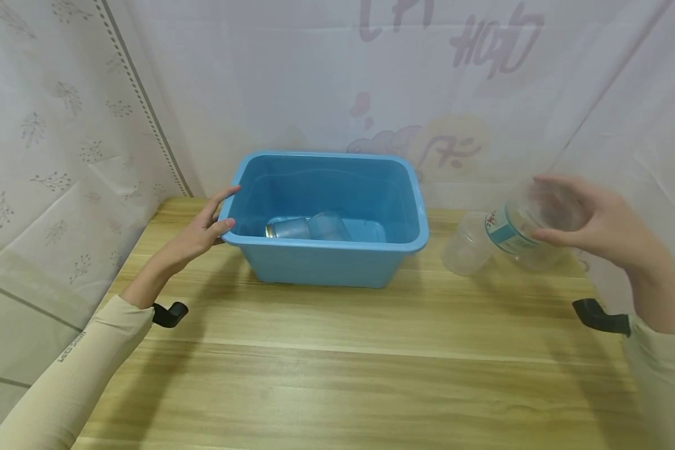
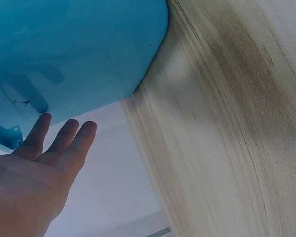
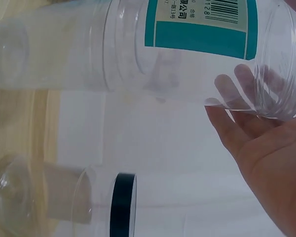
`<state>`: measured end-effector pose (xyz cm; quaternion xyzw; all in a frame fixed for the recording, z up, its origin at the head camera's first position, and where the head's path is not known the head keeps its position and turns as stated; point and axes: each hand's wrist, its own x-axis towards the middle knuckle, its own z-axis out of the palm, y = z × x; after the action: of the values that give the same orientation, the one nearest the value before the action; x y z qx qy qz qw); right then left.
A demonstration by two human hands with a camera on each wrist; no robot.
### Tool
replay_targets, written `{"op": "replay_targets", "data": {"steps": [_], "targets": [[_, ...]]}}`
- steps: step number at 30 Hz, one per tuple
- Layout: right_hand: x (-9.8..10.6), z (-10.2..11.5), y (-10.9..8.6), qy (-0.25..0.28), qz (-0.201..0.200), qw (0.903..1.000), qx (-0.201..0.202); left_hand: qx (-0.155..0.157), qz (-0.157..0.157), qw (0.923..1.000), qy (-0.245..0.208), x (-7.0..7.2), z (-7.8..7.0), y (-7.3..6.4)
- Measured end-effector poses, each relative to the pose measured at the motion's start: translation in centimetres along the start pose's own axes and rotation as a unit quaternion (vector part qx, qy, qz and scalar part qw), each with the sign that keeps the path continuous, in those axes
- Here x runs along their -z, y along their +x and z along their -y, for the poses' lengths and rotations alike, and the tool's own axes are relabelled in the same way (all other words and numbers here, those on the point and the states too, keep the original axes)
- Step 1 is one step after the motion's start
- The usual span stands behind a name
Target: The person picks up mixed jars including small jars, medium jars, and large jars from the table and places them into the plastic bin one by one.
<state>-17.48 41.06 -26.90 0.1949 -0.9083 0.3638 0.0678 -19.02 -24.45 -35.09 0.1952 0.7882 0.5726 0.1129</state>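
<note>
My left hand [image 1: 199, 231] is at the left end of a blue plastic bin [image 1: 320, 262], its thumb and index finger over the rim. In the left wrist view its other fingers [image 2: 71, 143] stretch out straight beside the bin's outer wall. Well to the right, my right hand [image 1: 607, 219] grips a clear plastic jar [image 1: 503, 228] with a teal and white label, tilted above the table. Its fingers show through the jar's threaded end in the right wrist view. Beside the held jar's lower end stands another clear plastic jar [image 1: 464, 247], overlapped by it in the right wrist view.
Inside the bin lie a jar with a gold-coloured lid [image 1: 289, 229] and another clear container [image 1: 327, 226]. A clear jar with a black lid [image 3: 122, 207] shows in the right wrist view. Printed cloth [image 1: 292, 81] hangs behind the wooden table [image 1: 337, 375].
</note>
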Motion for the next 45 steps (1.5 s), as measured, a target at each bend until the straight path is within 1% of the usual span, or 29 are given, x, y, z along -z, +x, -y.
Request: {"op": "replay_targets", "data": {"steps": [3, 9, 11, 20, 26, 31, 38, 45], "targets": [[-0.2, 0.5, 0.7, 0.006, -0.002, 1.0, 0.003, 0.001, 0.003, 1.0, -0.001, 0.0, 0.0, 0.0], [-0.4, 1.3, 2.0, 0.046, 0.022, 0.9986, 0.017, -0.004, 0.005, 1.0, -0.002, -0.1, 0.0, 0.1], [-0.4, 1.6, 2.4, 0.047, 0.026, 0.9984, 0.015, -0.005, 0.005, 1.0, -0.003, -0.1, 0.0, 0.1], [-1.1, 2.7, 3.4, 0.024, 0.031, 0.9992, 0.007, 0.001, 0.001, 1.0, -0.001, -0.2, -0.1, 0.1], [-1.4, 3.0, 3.9, 0.021, 0.014, 0.9996, 0.01, 0.003, 0.0, 1.0, 0.002, -0.2, -0.1, 0.1], [-2.0, 3.6, 5.0, 0.011, 0.001, 0.9999, 0.013, 0.003, -0.001, 1.0, 0.003, -0.2, -0.1, 0.0], [-2.8, 4.9, 6.4, -0.022, -0.016, 0.9988, 0.041, 0.004, -0.001, 1.0, 0.007, -0.2, -0.2, 0.0], [-3.3, 6.2, 7.3, -0.05, -0.008, 0.9976, 0.047, 0.004, -0.004, 0.9999, 0.009, -0.1, -0.1, 0.0]]}}
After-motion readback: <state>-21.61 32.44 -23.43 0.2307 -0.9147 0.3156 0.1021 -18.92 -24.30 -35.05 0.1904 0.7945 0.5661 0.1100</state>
